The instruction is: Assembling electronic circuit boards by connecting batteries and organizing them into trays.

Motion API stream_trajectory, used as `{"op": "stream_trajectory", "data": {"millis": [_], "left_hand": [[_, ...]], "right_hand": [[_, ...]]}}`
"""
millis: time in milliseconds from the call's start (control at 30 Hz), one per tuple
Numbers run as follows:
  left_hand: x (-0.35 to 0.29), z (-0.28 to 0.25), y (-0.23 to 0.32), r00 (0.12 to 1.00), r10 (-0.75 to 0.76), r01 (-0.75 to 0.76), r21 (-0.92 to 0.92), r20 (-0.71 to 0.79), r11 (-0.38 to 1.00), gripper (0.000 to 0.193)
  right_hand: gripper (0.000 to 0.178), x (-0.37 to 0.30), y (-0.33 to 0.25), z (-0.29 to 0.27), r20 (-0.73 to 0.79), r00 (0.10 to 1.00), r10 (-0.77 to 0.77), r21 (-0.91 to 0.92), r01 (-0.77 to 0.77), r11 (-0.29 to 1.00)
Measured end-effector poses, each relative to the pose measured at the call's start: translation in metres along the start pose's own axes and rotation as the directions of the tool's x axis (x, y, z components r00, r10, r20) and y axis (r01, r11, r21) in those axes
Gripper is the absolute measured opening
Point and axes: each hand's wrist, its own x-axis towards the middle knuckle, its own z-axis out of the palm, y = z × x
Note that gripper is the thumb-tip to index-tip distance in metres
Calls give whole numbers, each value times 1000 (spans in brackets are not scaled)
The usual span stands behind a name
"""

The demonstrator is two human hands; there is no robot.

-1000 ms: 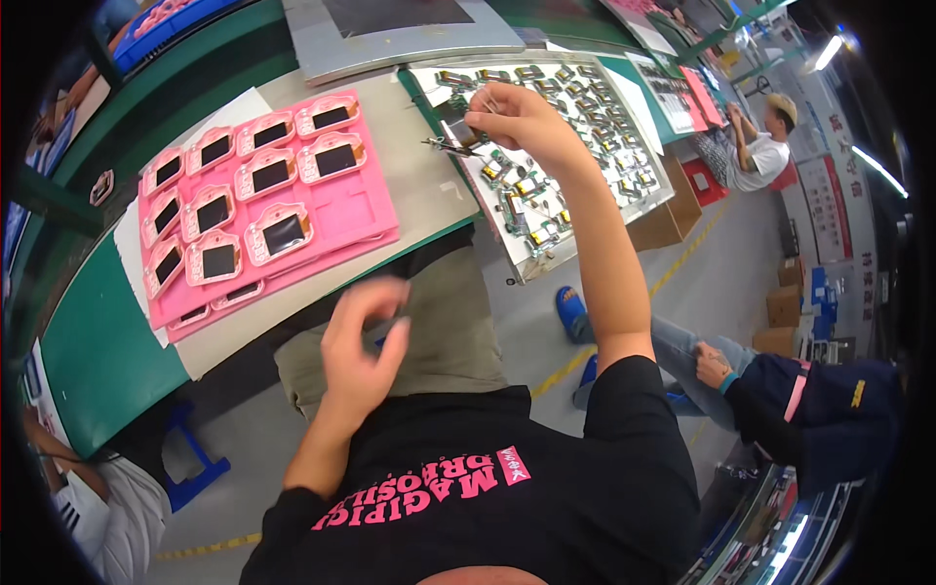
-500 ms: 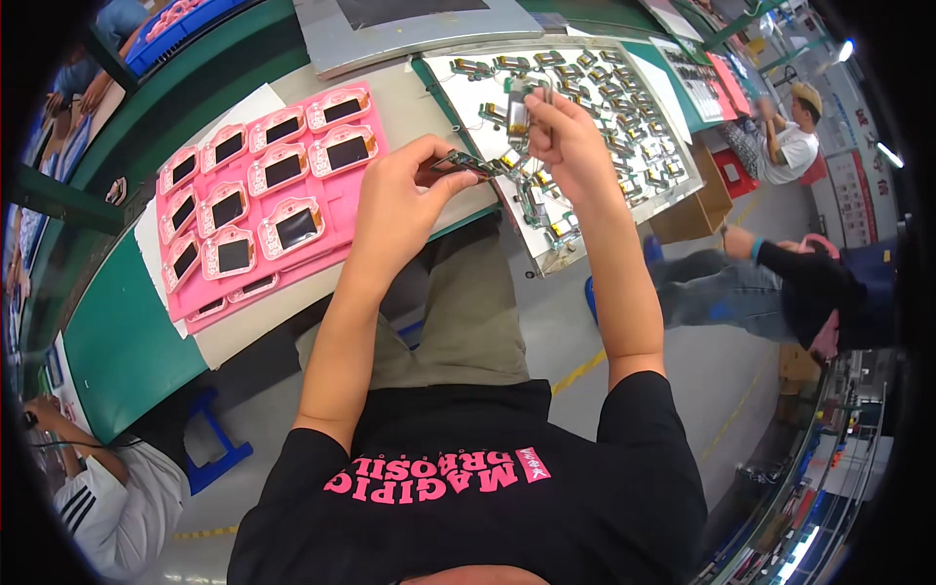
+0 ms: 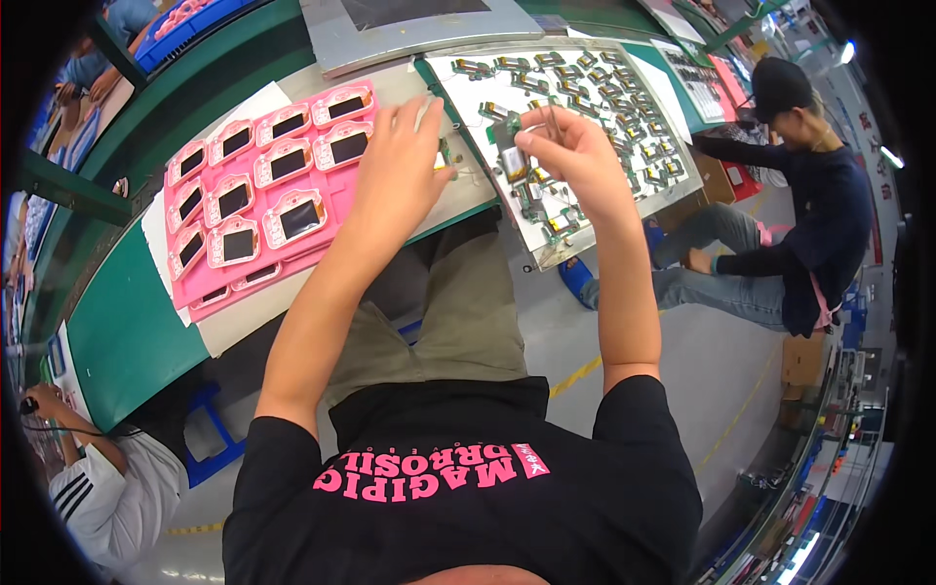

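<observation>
My left hand (image 3: pixel 398 161) is over the light work surface, its fingers stretched out and nothing clearly gripped. A small green circuit board (image 3: pixel 445 154) shows between its thumb and forefinger, partly hidden; whether they touch it I cannot tell. My right hand (image 3: pixel 575 151) is closed on a circuit board with a silver battery (image 3: pixel 513 162), held above the near left part of a white board (image 3: pixel 480 109). A thin metal tool, perhaps tweezers (image 3: pixel 554 123), also shows in that hand. Many similar battery-and-board pieces (image 3: pixel 624 107) lie in rows on the white board.
Left of my hands, a pink tray (image 3: pixel 336 185) carries several pink-framed screens (image 3: pixel 295 217). A grey metal panel (image 3: pixel 409 34) stands behind. On the right, a person in dark clothes (image 3: pixel 819 195) sits near a cardboard box (image 3: pixel 712 180). Another person's white sleeve (image 3: pixel 127 497) is at lower left.
My left hand has moved up and left, its fingers straightening from a pinch on a circuit board. The right hand's piece has dropped slightly. At right, the dark-clothed person has come further into view.
</observation>
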Motion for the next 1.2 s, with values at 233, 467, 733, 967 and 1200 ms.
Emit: {"op": "stream_trajectory", "data": {"millis": [233,467,733,967,1200], "left_hand": [[-72,-70,8,611,83,766,-614,788,190,42],[-178,-83,33,565,-37,797,-556,825,-236,19],[-239,-71,17,604,-233,733,-646,762,-211,10],[-255,-78,14,592,-241,749,-636,769,-185,13],[-268,-74,10,576,-279,764,-628,768,-148,15]], "right_hand": [[20,-61,-15,45,460,883,-90,-400,297,867],[16,-111,25,81,495,865,-84,-456,341,822],[10,-131,65,119,398,877,270,-415,-91,905],[10,-141,80,134,423,888,182,-385,-6,923],[13,-138,92,150,445,895,-28,-453,252,855]]}}
